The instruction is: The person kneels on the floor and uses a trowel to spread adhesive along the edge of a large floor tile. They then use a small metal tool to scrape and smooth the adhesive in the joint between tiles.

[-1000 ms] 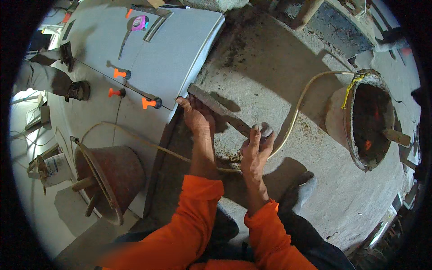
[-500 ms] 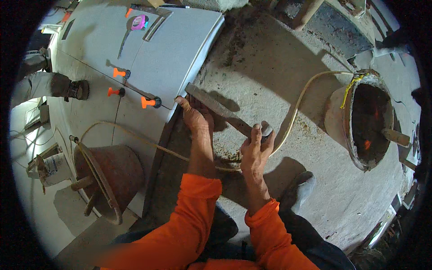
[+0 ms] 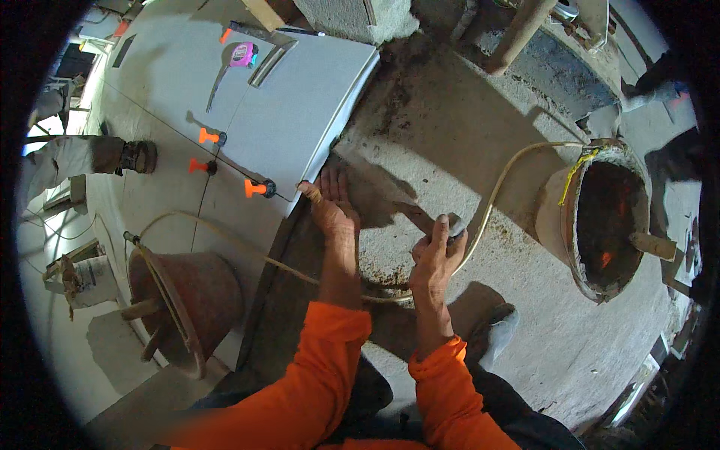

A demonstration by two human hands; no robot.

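My left hand (image 3: pixel 334 210) is at the near right corner of a large pale floor tile (image 3: pixel 292 112). Its thumb touches the tile's edge, and its fingers stretch down beside it, holding nothing. To the right, my right hand (image 3: pixel 436 259) is closed round the handle of a long, flat, dull brown tool (image 3: pixel 415 216); shadow keeps me from telling its exact kind. A rounded grey end shows by my thumb. Orange tile levelling clips (image 3: pixel 259 188) stand along the tile joint left of my left hand.
A pink tape measure (image 3: pixel 243 55) lies on the tile. Mortar buckets stand at the left (image 3: pixel 187 300) and right (image 3: pixel 577 225), with a pale hose (image 3: pixel 491 202) curving between them. Another person's leg (image 3: pixel 97 155) shows at far left. Rough concrete floor (image 3: pixel 570 337) extends on the right.
The long tool reached my left fingertips before; now its far end is away from them and lower in shadow. My left fingers have straightened out. The view has shifted slightly.
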